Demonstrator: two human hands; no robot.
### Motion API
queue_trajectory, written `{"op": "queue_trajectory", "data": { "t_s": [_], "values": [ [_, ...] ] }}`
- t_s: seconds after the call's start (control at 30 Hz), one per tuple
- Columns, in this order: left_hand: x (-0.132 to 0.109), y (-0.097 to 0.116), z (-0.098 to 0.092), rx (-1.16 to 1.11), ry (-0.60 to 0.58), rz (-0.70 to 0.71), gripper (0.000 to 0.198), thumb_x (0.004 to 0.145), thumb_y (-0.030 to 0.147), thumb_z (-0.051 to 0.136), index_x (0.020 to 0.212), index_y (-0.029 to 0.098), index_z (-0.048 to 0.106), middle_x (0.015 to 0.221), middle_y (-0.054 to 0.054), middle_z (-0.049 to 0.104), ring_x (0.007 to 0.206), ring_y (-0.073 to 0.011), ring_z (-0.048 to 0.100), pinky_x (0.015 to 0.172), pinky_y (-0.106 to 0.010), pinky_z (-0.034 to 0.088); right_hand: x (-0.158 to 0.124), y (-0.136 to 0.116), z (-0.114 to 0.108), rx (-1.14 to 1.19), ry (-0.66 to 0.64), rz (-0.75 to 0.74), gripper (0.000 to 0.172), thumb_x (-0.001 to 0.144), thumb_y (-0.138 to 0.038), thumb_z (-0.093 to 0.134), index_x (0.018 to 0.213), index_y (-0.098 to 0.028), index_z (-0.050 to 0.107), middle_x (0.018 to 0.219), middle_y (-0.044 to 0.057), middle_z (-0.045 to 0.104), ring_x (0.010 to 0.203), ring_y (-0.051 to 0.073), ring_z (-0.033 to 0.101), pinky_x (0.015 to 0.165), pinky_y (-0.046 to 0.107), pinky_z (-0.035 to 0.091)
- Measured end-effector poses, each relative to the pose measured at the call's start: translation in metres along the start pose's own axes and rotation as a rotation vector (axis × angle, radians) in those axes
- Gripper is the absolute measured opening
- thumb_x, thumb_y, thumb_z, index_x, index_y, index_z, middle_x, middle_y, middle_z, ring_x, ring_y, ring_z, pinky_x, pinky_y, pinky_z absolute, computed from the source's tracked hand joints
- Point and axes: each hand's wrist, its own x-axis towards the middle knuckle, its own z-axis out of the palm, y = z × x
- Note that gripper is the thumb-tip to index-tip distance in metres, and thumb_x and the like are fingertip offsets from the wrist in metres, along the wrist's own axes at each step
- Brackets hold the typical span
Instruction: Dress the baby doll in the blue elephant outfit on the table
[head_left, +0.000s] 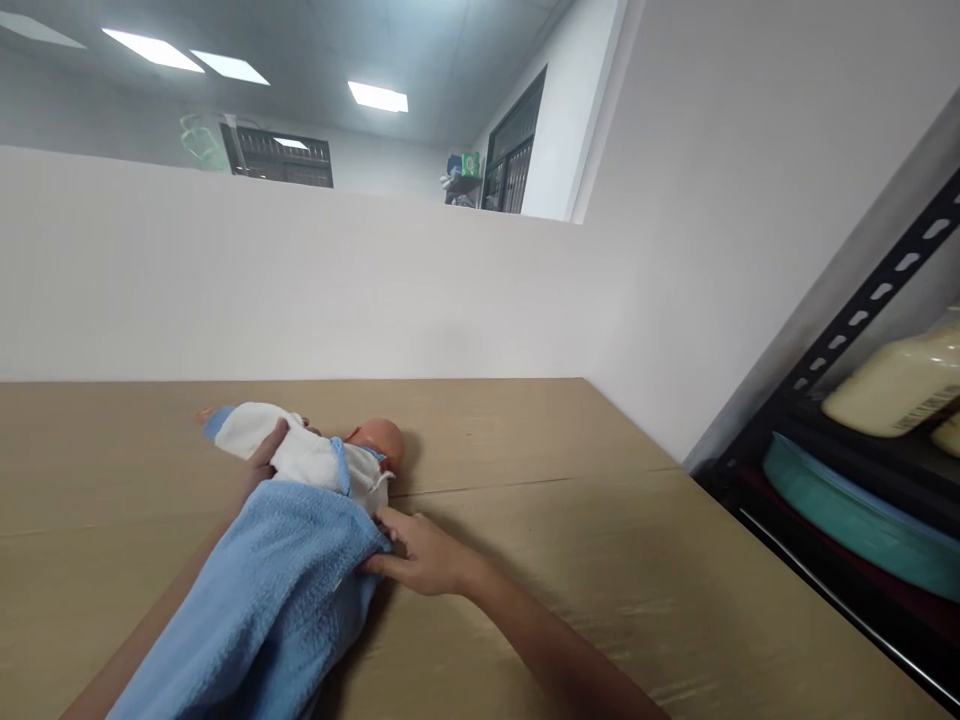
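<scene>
A baby doll (307,458) lies on the table with its bald head (380,438) toward the right. It wears a white top with light blue trim, and one sleeve stretches out to the left. Light blue fleece cloth (289,560) covers its lower body and runs down toward me; I cannot tell whether it is trousers or a blanket. My left hand (264,462) grips the doll's side by the sleeve, thumb on top and the other fingers hidden. With thumb and fingers closed, my right hand (420,553) pinches the fleece's upper edge at the doll's waist.
The brown table (540,560) meets a low white partition (375,290) at the back and a wall on the right. At right, a black metal shelf (840,330) holds a cream-coloured bottle (892,385) and a teal basin (847,510).
</scene>
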Motion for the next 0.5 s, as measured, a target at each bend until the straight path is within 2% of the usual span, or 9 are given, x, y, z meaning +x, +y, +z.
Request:
{"op": "queue_trajectory", "data": {
  "t_s": [0.1, 0.17, 0.23, 0.3, 0.37, 0.5],
  "values": [
    [0.0022, -0.0016, -0.0049, -0.004, -0.044, 0.0, 0.013, 0.104, 0.027, 0.059, 0.101, 0.016, 0.066, 0.08, -0.002, 0.074, 0.065, -0.0168, 0.071, 0.073, -0.025, 0.063, 0.0038, 0.0078, 0.0019, -0.048, 0.007, -0.011, 0.037, 0.088, -0.044, 0.082, 0.08, -0.023, 0.053, 0.071, -0.008, 0.05, 0.068, 0.013, 0.048, 0.061, 0.025, 0.034],
    [0.0031, -0.0021, -0.007, -0.009, -0.058, 0.005, 0.012, 0.103, 0.027, 0.061, 0.1, 0.016, 0.066, 0.08, -0.002, 0.075, 0.066, -0.0165, 0.072, 0.074, -0.025, 0.063, 0.0051, 0.0106, 0.0013, -0.085, 0.039, -0.04, 0.041, 0.088, -0.042, 0.084, 0.072, -0.022, 0.051, 0.073, -0.006, 0.051, 0.077, 0.015, 0.052, 0.073, 0.028, 0.038],
    [0.004, -0.0026, -0.0087, -0.008, -0.055, 0.014, 0.012, 0.104, 0.027, 0.06, 0.102, 0.017, 0.066, 0.081, -0.001, 0.076, 0.068, -0.0163, 0.073, 0.073, -0.025, 0.063, 0.0053, 0.0108, 0.0007, -0.101, 0.084, -0.098, 0.037, 0.091, -0.039, 0.081, 0.073, -0.021, 0.055, 0.085, -0.003, 0.059, 0.089, 0.018, 0.057, 0.087, 0.032, 0.041],
    [0.005, -0.003, -0.0101, 0.003, -0.039, 0.017, 0.015, 0.106, 0.029, 0.058, 0.103, 0.016, 0.066, 0.082, -0.002, 0.077, 0.069, -0.017, 0.074, 0.072, -0.026, 0.063, 0.0047, 0.0094, 0.0009, -0.094, 0.125, -0.173, 0.028, 0.096, -0.039, 0.075, 0.08, -0.022, 0.061, 0.102, 0.001, 0.065, 0.101, 0.02, 0.06, 0.094, 0.033, 0.043],
    [0.0056, -0.0036, -0.011, 0.019, -0.025, 0.018, 0.019, 0.108, 0.03, 0.055, 0.103, 0.016, 0.066, 0.082, -0.002, 0.077, 0.071, -0.0175, 0.075, 0.071, -0.027, 0.064, 0.0039, 0.0079, 0.0024, -0.099, 0.144, -0.198, 0.027, 0.098, -0.041, 0.071, 0.082, -0.022, 0.059, 0.104, 0.002, 0.065, 0.1, 0.02, 0.061, 0.092, 0.032, 0.043],
    [0.0051, -0.0065, -0.01, 0.078, -0.02, 0.044, 0.021, 0.11, 0.032, 0.055, 0.102, 0.016, 0.066, 0.081, 0.0, 0.073, 0.065, -0.015, 0.07, 0.067, -0.028, 0.062, 0.0022, 0.01, 0.0082, -0.098, 0.047, -0.028, 0.034, 0.098, -0.044, 0.07, 0.082, -0.024, 0.047, 0.075, -0.006, 0.052, 0.073, 0.016, 0.05, 0.074, 0.029, 0.036]
  ]
}}
